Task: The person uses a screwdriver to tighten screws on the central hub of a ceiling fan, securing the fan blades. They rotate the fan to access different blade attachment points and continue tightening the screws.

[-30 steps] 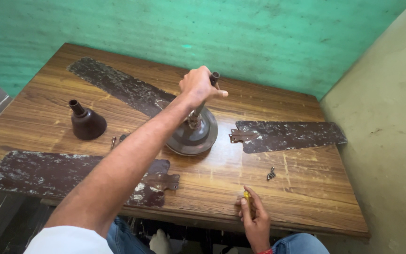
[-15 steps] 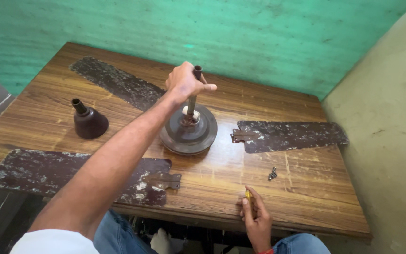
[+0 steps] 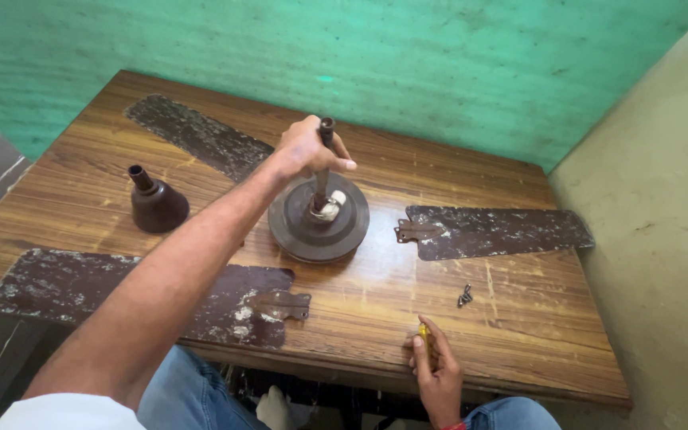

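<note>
The left hand [image 3: 306, 149] is closed around the upright dark metal rod [image 3: 324, 163] of the round brown fan motor [image 3: 318, 219], which sits mid-tabletop [image 3: 519, 318]. The right hand [image 3: 437, 368] rests at the near edge, fingers curled on a small yellow-handled tool [image 3: 424, 333].

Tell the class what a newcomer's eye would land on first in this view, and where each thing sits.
The left hand gripping the upright rod of the round fan motor at the middle of the wooden table draws the eye first. Three worn brown blades lie flat around it. Near the front edge, the right hand rests on a small yellow-handled tool.
</note>
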